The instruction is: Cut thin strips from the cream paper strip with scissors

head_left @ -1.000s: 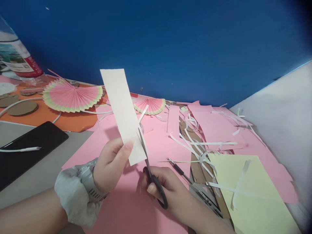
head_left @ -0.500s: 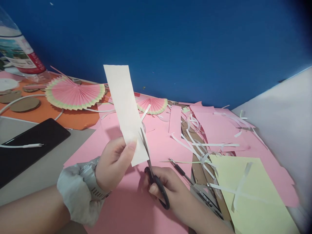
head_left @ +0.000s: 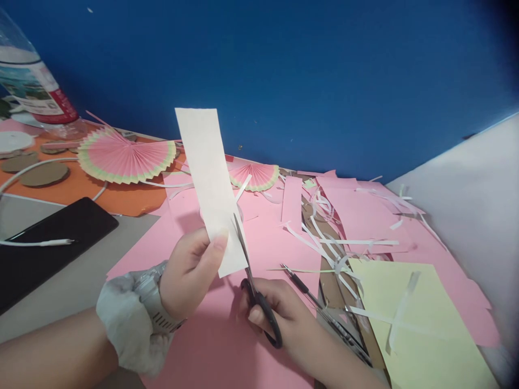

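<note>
My left hand [head_left: 198,267] pinches a white paper strip [head_left: 208,167] near its lower end, thumb on the front face. The strip stands nearly upright, leaning a little to the left. In my right hand [head_left: 273,308] is a pair of black-handled scissors [head_left: 248,259], with fingers through the loops. Its blades point up along the strip's right edge, where a narrow sliver [head_left: 243,188] of paper sticks out beside them. Below both hands lies a large pink paper sheet [head_left: 227,346].
Folded pink fans [head_left: 127,159] lie at the back left by a plastic bottle [head_left: 44,92]. A black phone [head_left: 60,243] and white cable [head_left: 48,242] are at left. On the right are a pen [head_left: 300,282], white paper offcuts [head_left: 357,241] and a pale yellow sheet [head_left: 430,319]. A blue partition [head_left: 284,70] stands behind.
The white strip's top has shifted very slightly right, along with a small shift of the whole view. Both hands keep the same hold on the strip and scissors.
</note>
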